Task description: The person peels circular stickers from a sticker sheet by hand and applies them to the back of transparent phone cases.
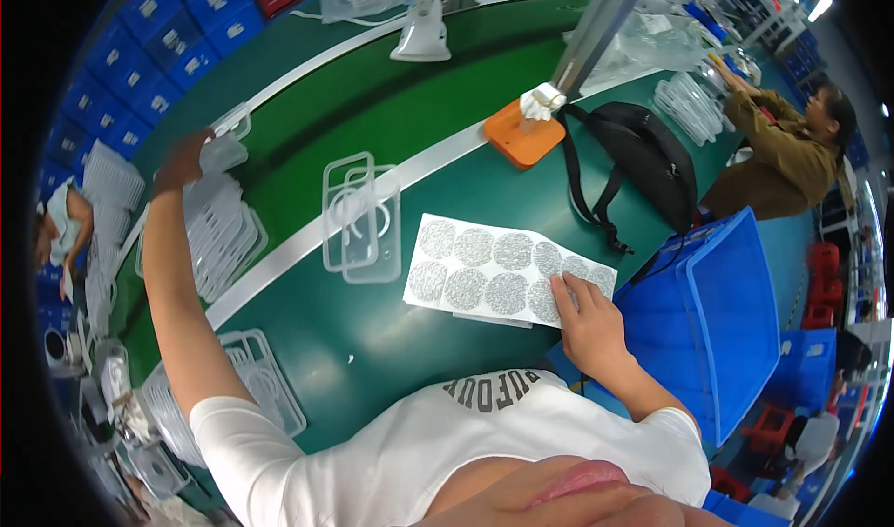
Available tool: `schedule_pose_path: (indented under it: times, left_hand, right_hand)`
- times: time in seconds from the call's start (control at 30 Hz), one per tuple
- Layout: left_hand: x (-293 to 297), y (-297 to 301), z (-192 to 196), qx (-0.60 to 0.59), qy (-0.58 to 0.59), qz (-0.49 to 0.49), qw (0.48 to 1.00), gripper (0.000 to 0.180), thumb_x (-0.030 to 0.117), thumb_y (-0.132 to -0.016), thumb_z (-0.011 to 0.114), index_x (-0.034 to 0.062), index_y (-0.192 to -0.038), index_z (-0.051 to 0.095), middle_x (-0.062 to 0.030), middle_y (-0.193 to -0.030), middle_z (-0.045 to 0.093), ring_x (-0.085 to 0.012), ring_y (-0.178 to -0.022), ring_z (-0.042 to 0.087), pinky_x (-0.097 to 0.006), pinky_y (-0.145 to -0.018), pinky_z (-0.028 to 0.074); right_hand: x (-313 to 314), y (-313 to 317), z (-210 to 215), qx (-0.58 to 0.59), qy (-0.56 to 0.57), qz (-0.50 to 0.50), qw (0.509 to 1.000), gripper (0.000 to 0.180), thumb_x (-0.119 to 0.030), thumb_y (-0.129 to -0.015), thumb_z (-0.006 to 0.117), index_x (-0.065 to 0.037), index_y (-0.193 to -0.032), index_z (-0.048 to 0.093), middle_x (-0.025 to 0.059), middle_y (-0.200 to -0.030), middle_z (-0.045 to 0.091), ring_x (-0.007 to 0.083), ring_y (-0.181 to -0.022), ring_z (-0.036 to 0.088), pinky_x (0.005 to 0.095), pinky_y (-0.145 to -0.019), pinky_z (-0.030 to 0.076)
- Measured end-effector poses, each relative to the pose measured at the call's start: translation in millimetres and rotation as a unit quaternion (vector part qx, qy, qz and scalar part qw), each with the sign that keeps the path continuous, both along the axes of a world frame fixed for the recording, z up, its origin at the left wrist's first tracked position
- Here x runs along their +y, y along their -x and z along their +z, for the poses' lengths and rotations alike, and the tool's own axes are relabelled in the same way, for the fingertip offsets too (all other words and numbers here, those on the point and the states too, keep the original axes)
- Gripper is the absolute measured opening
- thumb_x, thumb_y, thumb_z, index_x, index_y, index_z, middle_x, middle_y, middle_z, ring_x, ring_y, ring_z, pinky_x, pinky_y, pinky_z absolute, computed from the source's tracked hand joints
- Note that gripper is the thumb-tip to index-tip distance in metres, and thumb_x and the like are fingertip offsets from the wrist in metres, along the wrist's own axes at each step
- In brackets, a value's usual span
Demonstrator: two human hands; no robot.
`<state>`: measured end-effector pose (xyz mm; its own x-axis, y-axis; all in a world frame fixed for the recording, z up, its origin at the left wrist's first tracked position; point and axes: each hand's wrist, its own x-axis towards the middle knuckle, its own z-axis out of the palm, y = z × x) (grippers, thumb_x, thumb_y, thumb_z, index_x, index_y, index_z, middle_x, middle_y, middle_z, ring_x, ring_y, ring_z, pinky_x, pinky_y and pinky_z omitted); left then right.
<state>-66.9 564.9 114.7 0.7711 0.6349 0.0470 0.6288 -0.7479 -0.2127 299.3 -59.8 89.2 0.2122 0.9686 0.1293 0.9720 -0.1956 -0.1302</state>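
While right hand (596, 330), finger pinch unclear, lies on patterned sheet (477, 266), presumably steadying it, left hand (183, 162), finger state lost in blur, is by plastic frames (222, 227) left of sheet.

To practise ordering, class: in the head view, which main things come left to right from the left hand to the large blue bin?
Left hand, overlapping clear plastic frames, white sheet with speckled circles, large blue bin.

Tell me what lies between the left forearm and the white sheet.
In the head view: beside the forearm, a stack of clear trays; nearer the sheet, two overlapping clear frames.
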Motion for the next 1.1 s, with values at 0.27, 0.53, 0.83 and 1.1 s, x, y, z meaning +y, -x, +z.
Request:
schedule_pose_path:
  times: [0.27, 0.53, 0.83, 1.1]
  left_hand:
    - [-34.8, 19.5, 42.6, 0.033, -0.049, 0.057, 0.997, 0.048, -0.008, -0.075, 0.059, 0.0116, -0.119, 0.064, -0.0106, -0.129, 0.064, -0.0323, -0.119, 0.060, -0.041, -0.105, 0.044]
    - [-196.4, -37.5, 112.6, 0.040, -0.070, -0.104, 0.991, 0.044, 0.006, -0.080, 0.063, 0.0121, -0.123, 0.063, -0.0216, -0.110, 0.068, -0.0312, -0.103, 0.066, -0.045, -0.092, 0.049]
    - [-290.7, -48.7, -16.9, -0.107, -0.230, -0.324, 0.911, 0.035, 0.008, -0.081, 0.064, 0.0189, -0.114, 0.059, -0.0007, -0.131, 0.063, -0.0226, -0.118, 0.061, -0.036, -0.089, 0.050]
    - [-338.0, -1.8, -38.5, 0.002, -0.065, -0.232, 0.971, 0.062, 0.014, -0.078, 0.072, 0.0260, -0.135, 0.051, 0.0008, -0.151, 0.044, -0.0234, -0.134, 0.047, -0.039, -0.101, 0.048]
  right_hand:
    - [1.8, -15.4, -0.2, 0.026, -0.027, 0.029, 0.999, 0.064, 0.004, -0.073, 0.061, -0.003, -0.136, 0.052, 0.0178, -0.123, 0.060, 0.0380, -0.106, 0.059, 0.0430, -0.086, 0.052]
    - [1.0, -14.9, -26.6, 0.034, -0.054, 0.031, 0.997, 0.064, 0.004, -0.076, 0.060, -0.003, -0.138, 0.051, 0.0206, -0.123, 0.059, 0.0413, -0.108, 0.059, 0.0469, -0.091, 0.049]
    - [-10.7, -13.0, -44.5, 0.028, -0.109, 0.034, 0.993, 0.063, 0.003, -0.077, 0.059, -0.003, -0.139, 0.050, 0.0211, -0.124, 0.059, 0.0413, -0.108, 0.059, 0.0470, -0.089, 0.050]
    - [-8.4, -32.3, -36.5, 0.094, -0.162, 0.033, 0.982, 0.039, -0.002, -0.093, 0.054, -0.003, -0.131, 0.058, 0.0214, -0.108, 0.066, 0.0398, -0.086, 0.066, 0.0438, -0.072, 0.052]
